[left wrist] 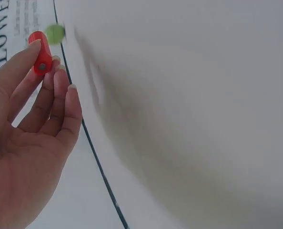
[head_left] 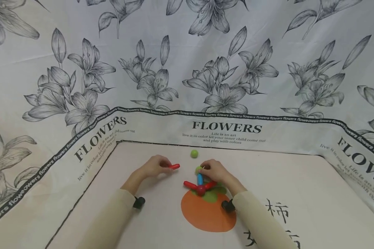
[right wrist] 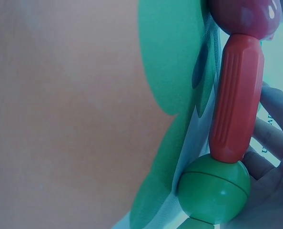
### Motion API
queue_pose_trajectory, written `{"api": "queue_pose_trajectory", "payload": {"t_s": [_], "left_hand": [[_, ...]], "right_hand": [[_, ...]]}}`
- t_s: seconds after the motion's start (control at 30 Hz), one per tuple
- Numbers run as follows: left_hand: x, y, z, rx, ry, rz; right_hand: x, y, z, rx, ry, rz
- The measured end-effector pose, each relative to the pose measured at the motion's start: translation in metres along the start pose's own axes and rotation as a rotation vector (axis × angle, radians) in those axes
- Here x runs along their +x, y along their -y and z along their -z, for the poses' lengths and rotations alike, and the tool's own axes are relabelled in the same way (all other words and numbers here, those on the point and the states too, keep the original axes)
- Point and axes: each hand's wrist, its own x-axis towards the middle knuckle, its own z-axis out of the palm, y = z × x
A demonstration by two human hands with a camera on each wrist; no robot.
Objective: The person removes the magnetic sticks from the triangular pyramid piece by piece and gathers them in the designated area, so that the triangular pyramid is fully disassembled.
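My left hand [head_left: 157, 166] pinches a short red rod [head_left: 174, 166] between thumb and fingers. In the left wrist view, the red rod [left wrist: 40, 52] shows a small grey disc at its end. My right hand [head_left: 217, 172] grips a yellow-green ball [head_left: 199, 169] atop a blue rod [head_left: 200, 179]. That rod meets a dark red ball [head_left: 201, 190], from which two red rods [head_left: 190, 185] spread sideways. In the right wrist view, a red rod [right wrist: 237, 98] joins the dark red ball [right wrist: 246, 16] to a green ball [right wrist: 214, 189], fingers behind it.
A loose yellow-green ball [head_left: 194, 154] lies further back on the table. The white cloth [head_left: 149, 221] bears an orange persimmon print [head_left: 205, 216] and black characters [head_left: 278, 211]. Flower-printed fabric [head_left: 224, 97] rises behind and at both sides.
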Motion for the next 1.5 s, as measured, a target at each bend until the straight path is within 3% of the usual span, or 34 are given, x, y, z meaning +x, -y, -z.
{"api": "queue_pose_trajectory", "payload": {"t_s": [0.2,0.3,0.47,0.6,1.03,1.5], "left_hand": [[-0.013,0.029,0.039,0.060,-0.060,-0.009],[-0.017,0.045,0.054,0.075,-0.110,0.039],[-0.022,0.068,0.066,0.101,-0.179,0.126],[-0.022,0.079,0.070,0.128,-0.201,0.157],[-0.016,0.084,0.072,0.140,-0.168,0.200],[-0.038,0.080,0.072,0.158,-0.151,0.089]], "right_hand": [[-0.001,-0.001,-0.003,0.018,-0.007,-0.013],[-0.001,0.000,-0.002,0.016,-0.007,-0.009],[-0.002,0.001,0.000,0.008,-0.005,-0.004],[0.000,0.000,-0.001,0.007,-0.002,0.007],[-0.001,0.001,0.000,0.020,0.006,-0.011],[-0.003,0.002,0.003,-0.016,0.030,0.004]]}}
